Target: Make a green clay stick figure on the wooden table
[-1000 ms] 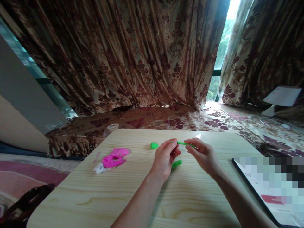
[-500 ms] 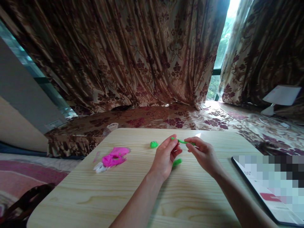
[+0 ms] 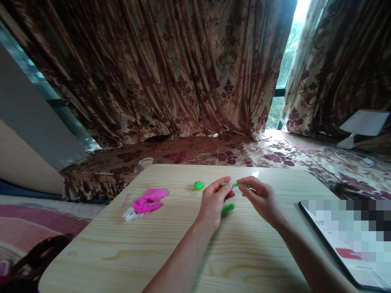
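Observation:
My left hand (image 3: 214,201) and my right hand (image 3: 261,199) hover just above a light wooden table (image 3: 171,252). Between their pinched fingertips stretches a thin green clay strip (image 3: 236,185), each hand gripping one end. A small green clay lump (image 3: 198,185) lies on the table left of my left hand. Another green piece (image 3: 227,208) rests on the table below and between the hands. A pink clay mass with a white bit (image 3: 146,203) lies further left.
A tablet-like flat device (image 3: 345,244) lies at the table's right edge. Beyond the table are a floral patterned cushion (image 3: 195,150), heavy curtains (image 3: 171,69), a small clear cup (image 3: 143,163) and a white lamp (image 3: 360,126) at the right.
The green strip has tilted from slanting down-right to nearly level. Both hands stay in almost the same place, still pinching it.

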Tool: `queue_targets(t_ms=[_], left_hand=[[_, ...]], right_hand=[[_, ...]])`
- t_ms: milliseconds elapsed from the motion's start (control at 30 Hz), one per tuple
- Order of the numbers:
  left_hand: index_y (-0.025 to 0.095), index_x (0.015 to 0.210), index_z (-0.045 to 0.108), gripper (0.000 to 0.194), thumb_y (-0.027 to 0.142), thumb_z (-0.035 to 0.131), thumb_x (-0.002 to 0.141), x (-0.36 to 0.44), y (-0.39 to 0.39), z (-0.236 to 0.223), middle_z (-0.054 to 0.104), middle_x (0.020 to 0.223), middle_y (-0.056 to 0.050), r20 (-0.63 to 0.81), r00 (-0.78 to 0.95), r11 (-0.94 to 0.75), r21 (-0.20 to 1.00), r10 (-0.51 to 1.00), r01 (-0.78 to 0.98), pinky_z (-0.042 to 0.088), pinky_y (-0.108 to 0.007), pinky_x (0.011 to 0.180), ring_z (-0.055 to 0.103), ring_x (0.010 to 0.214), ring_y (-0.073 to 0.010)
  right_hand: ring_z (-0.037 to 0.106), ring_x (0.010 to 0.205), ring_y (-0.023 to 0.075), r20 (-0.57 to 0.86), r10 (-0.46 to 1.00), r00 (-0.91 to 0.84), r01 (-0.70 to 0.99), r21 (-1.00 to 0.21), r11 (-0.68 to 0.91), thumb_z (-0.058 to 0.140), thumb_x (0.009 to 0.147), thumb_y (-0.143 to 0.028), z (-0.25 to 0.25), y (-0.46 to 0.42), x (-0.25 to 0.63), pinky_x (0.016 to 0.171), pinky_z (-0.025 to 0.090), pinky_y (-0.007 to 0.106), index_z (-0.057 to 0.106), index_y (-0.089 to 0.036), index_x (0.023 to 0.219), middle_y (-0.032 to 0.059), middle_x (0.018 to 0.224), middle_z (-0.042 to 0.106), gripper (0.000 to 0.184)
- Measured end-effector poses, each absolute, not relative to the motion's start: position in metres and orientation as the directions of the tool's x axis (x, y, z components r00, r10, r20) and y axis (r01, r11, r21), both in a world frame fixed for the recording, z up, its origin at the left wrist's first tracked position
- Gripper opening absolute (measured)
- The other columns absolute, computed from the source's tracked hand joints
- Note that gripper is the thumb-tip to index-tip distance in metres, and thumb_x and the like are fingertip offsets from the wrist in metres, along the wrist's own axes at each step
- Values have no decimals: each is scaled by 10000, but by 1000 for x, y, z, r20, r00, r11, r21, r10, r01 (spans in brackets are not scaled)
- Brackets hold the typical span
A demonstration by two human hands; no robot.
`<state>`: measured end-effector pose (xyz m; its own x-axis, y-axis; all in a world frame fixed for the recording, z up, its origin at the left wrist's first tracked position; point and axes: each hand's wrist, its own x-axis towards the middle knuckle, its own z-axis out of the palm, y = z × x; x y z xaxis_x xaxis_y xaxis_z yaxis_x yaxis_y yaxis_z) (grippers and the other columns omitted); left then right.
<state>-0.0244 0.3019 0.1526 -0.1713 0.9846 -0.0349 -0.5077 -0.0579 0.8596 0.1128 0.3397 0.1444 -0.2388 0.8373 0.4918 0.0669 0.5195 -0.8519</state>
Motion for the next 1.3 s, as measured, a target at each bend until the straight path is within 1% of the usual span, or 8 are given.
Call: queue_targets(t_ms=[100,300,500,667,833,1000,1200,1300], left_hand=[[195,1014,600,343,228,670,680,-26,301,156,630,712,0,-33,-116,-44,798,993,-601,497,-223,652,579,615,-79],[150,912,629,203,205,637,717,-26,301,153,639,808,-26,-69,31,69,661,997,-747,504,-212,715,591,692,-75],[111,830,637,139,172,644,705,-21,301,146,633,735,-35,-108,75,130,714,991,-688,514,-212,665,586,645,-81],[125,847,624,157,212,637,717,-25,303,146,633,790,-42,-109,20,92,712,994,-696,513,-206,641,583,645,-78],[124,875,626,187,218,640,714,-25,302,147,621,776,-39,-77,27,75,734,997,-675,506,-202,637,574,645,-77],[137,893,627,210,232,648,707,-25,302,147,616,770,-30,-55,-1,41,765,999,-643,495,-192,620,562,631,-70],[157,872,631,207,242,667,686,-26,304,145,619,766,-19,-79,-53,28,772,995,-635,492,-197,625,567,635,-72],[157,861,634,203,244,670,681,-25,303,144,615,752,-17,-67,-48,22,779,997,-627,487,-198,622,567,636,-75]], right_hand=[[576,744,163,486,848,-210,63,-859,508,578,765,-317,145,341,114,591,505,267,654,-184,878,52,872,603,190],[571,628,132,409,894,-181,-26,-911,412,625,733,-329,143,340,111,575,496,264,610,-173,936,37,792,637,256],[594,729,156,440,867,-235,-19,-894,448,601,762,-296,146,336,109,633,498,264,635,-183,849,39,814,637,147],[590,742,150,424,874,-236,-35,-903,429,631,741,-283,145,335,109,631,503,262,583,-201,1002,33,873,606,278],[592,740,157,444,854,-270,-31,-891,453,601,776,-280,141,336,110,675,488,283,606,-182,872,38,825,621,138],[574,730,157,495,833,-248,43,-853,520,587,787,-266,140,337,111,671,471,289,633,-182,822,34,788,609,102],[583,741,148,431,863,-264,-85,-901,425,619,758,-255,142,333,108,649,490,277,559,-209,1061,25,844,598,312],[589,777,160,445,849,-283,-45,-891,452,611,764,-252,142,333,107,674,495,283,604,-193,963,38,871,597,208]])
